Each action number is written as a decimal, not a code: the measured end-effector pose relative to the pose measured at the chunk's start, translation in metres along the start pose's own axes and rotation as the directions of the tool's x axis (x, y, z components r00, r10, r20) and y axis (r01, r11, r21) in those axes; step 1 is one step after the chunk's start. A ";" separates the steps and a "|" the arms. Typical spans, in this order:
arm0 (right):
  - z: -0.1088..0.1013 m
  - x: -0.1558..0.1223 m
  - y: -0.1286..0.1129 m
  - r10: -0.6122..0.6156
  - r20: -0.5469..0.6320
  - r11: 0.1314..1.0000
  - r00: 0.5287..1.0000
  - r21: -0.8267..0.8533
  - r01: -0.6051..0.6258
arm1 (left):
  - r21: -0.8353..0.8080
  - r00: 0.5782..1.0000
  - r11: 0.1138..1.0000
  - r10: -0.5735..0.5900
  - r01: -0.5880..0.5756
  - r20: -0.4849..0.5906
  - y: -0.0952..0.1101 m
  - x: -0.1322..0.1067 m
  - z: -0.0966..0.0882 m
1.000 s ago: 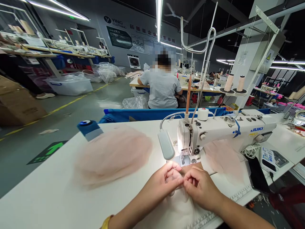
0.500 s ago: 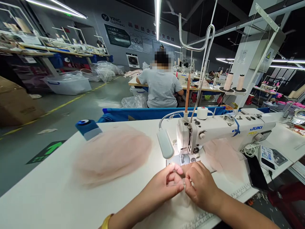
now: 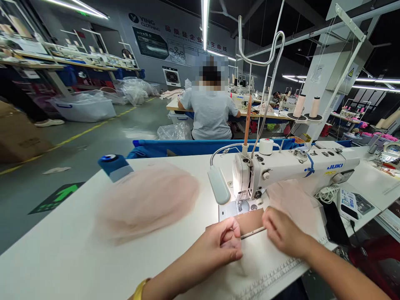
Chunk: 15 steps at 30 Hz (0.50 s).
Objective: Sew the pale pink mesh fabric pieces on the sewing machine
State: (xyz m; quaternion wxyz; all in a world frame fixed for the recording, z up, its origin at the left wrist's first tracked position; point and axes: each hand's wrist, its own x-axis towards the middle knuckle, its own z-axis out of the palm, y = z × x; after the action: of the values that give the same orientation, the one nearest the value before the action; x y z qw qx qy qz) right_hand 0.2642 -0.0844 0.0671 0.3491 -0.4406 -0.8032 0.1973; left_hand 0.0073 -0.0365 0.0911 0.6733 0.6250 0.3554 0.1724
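My left hand (image 3: 224, 241) is closed on a bunch of sheer pale fabric, which hangs faintly below the fingers over the white table. My right hand (image 3: 283, 233) is curled shut at the right end of a flat tan strip (image 3: 250, 223); whatever its fingers pinch is hidden. That strip lies between both hands, just in front of the metal needle plate (image 3: 229, 210). Behind it stands a white sewing machine (image 3: 300, 166), its needle area lit. A heap of sheer pink fabric (image 3: 153, 200) spreads out left of my hands.
More sheer pink fabric (image 3: 293, 204) lies beneath the machine arm. At the right are a black phone (image 3: 336, 225), a white box-shaped device (image 3: 348, 204) and a coiled cable (image 3: 327, 193). A blue thread cone (image 3: 114, 166) stands at the far left corner. A person (image 3: 211, 110) sits ahead.
My right hand has moved right, away from my left hand, exposing the tan strip between them. The left hand stays nearly in place. At far left, a person's leg and shoe have come into view.
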 end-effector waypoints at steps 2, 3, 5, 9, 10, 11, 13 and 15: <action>-0.015 -0.003 0.006 0.053 -0.037 0.998 0.998 -0.019 -0.054 | 0.012 0.999 1.000 -0.001 0.002 -0.046 0.003 0.000 0.000; -0.018 -0.004 0.005 0.058 -0.025 0.998 0.998 -0.014 -0.058 | 0.014 0.998 1.000 -0.007 0.008 -0.066 0.004 0.001 0.000; -0.017 -0.004 -0.004 0.060 0.021 0.998 0.998 0.026 -0.060 | 0.011 0.996 1.000 -0.013 0.014 -0.089 0.004 0.003 0.000; 0.010 0.004 -0.024 0.177 0.127 0.950 0.976 0.237 -0.203 | 0.013 0.997 1.000 -0.013 0.014 -0.081 -0.011 0.013 0.000; 0.018 0.007 -0.026 0.232 0.154 0.916 0.961 0.297 -0.268 | 0.008 0.997 1.000 -0.008 0.009 -0.083 -0.015 0.015 0.000; 0.024 0.010 -0.026 0.280 0.175 0.877 0.944 0.353 -0.326 | 0.001 0.997 1.000 -0.003 0.003 -0.081 -0.019 0.016 -0.001; 0.033 0.014 -0.024 0.341 0.196 0.803 0.920 0.449 -0.393 | -0.014 0.998 1.000 0.009 -0.010 -0.066 -0.020 0.016 -0.002; 0.037 0.015 -0.020 0.347 0.199 0.759 0.916 0.514 -0.399 | -0.016 0.999 1.000 0.014 -0.015 -0.047 -0.015 0.012 -0.003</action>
State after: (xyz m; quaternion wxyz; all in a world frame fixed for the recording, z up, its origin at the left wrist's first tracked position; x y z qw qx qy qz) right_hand 0.2203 -0.0826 0.0601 0.3759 -0.4645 -0.6247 0.5027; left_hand 0.0109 -0.0286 0.0732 0.6686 0.6176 0.3653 0.1950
